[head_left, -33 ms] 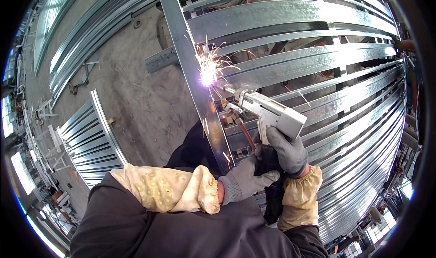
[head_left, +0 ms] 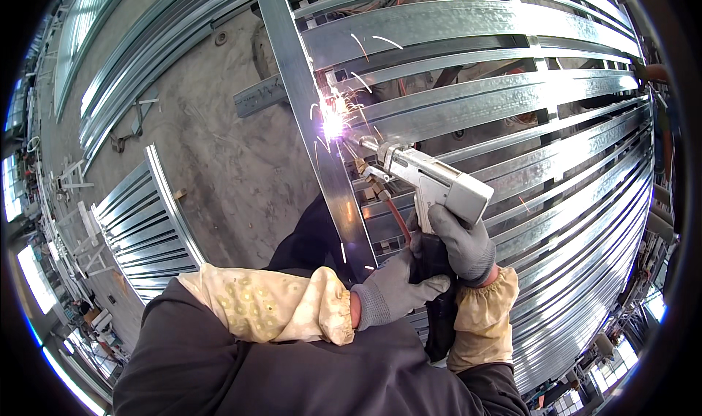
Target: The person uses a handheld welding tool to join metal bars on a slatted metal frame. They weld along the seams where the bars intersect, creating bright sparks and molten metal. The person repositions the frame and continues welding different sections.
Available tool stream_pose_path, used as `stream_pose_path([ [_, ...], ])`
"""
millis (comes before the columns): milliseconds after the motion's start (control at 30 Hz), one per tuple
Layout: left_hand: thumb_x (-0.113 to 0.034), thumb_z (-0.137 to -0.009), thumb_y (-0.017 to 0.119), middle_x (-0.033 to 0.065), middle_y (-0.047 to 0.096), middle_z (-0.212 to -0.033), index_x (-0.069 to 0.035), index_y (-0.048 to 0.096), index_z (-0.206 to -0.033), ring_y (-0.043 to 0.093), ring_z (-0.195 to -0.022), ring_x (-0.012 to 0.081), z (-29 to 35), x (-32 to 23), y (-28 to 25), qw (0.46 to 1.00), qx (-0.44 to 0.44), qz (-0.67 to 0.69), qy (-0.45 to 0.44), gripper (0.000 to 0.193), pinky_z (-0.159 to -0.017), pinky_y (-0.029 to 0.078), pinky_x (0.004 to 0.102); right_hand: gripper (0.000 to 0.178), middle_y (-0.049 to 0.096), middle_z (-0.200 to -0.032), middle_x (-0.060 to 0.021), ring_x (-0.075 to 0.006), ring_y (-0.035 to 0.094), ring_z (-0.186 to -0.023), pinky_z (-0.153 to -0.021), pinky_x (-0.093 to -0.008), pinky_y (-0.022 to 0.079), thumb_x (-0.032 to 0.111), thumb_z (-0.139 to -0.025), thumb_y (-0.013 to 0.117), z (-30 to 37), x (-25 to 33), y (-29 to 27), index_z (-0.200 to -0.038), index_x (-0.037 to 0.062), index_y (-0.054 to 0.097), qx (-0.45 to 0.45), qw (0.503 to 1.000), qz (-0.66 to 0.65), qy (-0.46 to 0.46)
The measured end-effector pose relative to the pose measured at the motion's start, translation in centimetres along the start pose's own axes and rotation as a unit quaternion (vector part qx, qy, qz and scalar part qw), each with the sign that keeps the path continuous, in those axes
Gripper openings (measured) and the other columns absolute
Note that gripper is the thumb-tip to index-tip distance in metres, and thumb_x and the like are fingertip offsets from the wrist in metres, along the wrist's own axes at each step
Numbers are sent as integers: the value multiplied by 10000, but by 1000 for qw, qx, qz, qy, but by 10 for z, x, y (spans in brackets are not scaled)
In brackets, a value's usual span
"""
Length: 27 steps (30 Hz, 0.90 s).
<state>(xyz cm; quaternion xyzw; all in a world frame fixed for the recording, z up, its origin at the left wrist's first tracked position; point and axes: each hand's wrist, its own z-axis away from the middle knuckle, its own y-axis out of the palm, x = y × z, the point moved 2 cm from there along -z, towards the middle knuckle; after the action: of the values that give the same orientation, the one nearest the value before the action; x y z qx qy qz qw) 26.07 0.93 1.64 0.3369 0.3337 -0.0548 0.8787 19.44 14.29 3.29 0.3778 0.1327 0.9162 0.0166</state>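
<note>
A silver pistol-shaped welding gun (head_left: pixel 439 180) points up and left, its nozzle at a bright violet-white glow with sparks (head_left: pixel 333 123). The glow sits where a long metal rail (head_left: pixel 292 72) meets the end of a crosswise slat (head_left: pixel 409 120). My right hand (head_left: pixel 464 248), in a grey glove, is wrapped round the gun's grip. Lower down, my gloved left hand (head_left: pixel 398 288) closes round the black sleeve (head_left: pixel 437 299) that hangs from the grip. A reddish hose (head_left: pixel 398 218) runs from brass fittings under the nozzle toward my hands.
Many parallel galvanized slats fill the right side, with gaps between them. On the concrete floor (head_left: pixel 227 145) at left lie a smaller slatted panel (head_left: pixel 150 226) and long metal profiles (head_left: pixel 146 72). A short metal piece (head_left: pixel 259 96) juts out left of the rail.
The spark pattern differs, with streaks now flung farther up and right. My hands and the welding gun keep nearly the same place.
</note>
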Motion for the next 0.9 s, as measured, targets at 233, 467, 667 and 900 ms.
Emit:
stream_pose_path([
  [233,-172,-931,696,77,590,-1209,-11,382,-1382,558,-1072,145,3,-3,1,999,12,-20,-37,573,-966,470,325,292,663,-939,-69,-133,636,-806,-707,-292,527,199,-978,604,3,-1,-1,-1172,-19,599,5,1000,-24,17],
  [467,-129,-928,700,74,577,-1274,-6,355,-1405,553,-1166,149,4,1,4,999,2,10,-47,601,-1047,444,336,301,653,-929,-70,-137,641,-769,-679,-292,527,199,-980,608,6,-5,-1,-1189,-15,586,1,1000,-11,4],
  [667,-116,-939,687,76,566,-1298,-6,340,-1417,548,-1180,150,4,4,5,999,15,1,-41,601,-1060,435,333,319,662,-932,-77,-140,642,-773,-685,-299,530,206,-968,609,6,-12,-4,-1194,-19,587,-19,1000,9,-17],
  [900,-117,-936,690,79,571,-1282,3,349,-1401,547,-1172,149,8,2,7,999,10,28,-43,588,-1048,436,324,326,666,-925,-71,-141,642,-788,-699,-292,531,206,-965,606,11,-6,0,-1197,-22,586,1,1000,-16,15],
])
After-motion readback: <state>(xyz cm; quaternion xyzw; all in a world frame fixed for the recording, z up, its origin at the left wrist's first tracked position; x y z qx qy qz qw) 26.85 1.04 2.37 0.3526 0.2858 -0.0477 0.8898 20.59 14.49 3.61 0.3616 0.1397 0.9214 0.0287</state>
